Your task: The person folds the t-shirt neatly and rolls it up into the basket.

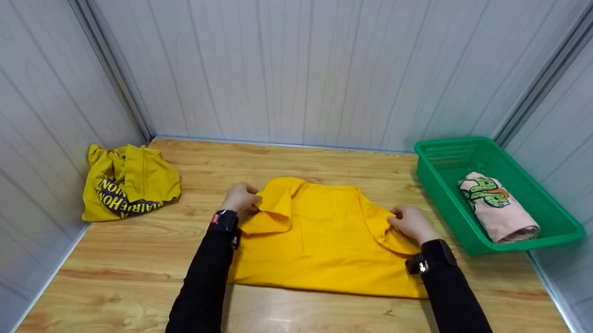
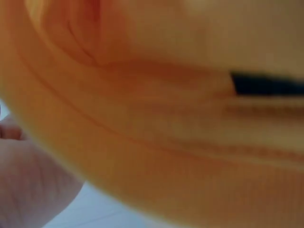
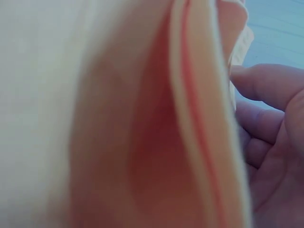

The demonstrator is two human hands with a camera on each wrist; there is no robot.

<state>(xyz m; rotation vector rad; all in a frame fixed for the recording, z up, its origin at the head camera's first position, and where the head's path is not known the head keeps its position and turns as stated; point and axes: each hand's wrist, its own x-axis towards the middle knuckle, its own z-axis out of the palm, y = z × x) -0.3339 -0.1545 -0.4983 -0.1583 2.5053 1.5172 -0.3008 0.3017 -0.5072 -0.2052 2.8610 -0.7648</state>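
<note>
The rolled pink garment [image 1: 505, 210] in the green basket [image 1: 440, 195], towards 3 o'clock, looks done; the crumpled garment [image 1: 143, 177] at 9 seems left to fold; the yellow shirt [image 1: 328, 238], central on the desk [image 1: 121, 274], seems part-folded, narrower edge towards 12, long axis 9-to-3; left hand [image 1: 240, 196] and right hand [image 1: 413, 222] pinch its sides, grip narrow.

Rolled pink garment [image 1: 504, 215] in a green basket [image 1: 440, 197]; crumpled, lettered mustard garment [image 1: 151, 175] beside the left wall [image 1: 33, 125].

a strip of bare tabletop [image 1: 256, 160] runs free behind the yellow shirt [image 1: 323, 238]; the green basket [image 1: 440, 193] blocks passage beyond the right hand [image 1: 414, 223], a crumpled garment [image 1: 148, 175] the far left.
</note>
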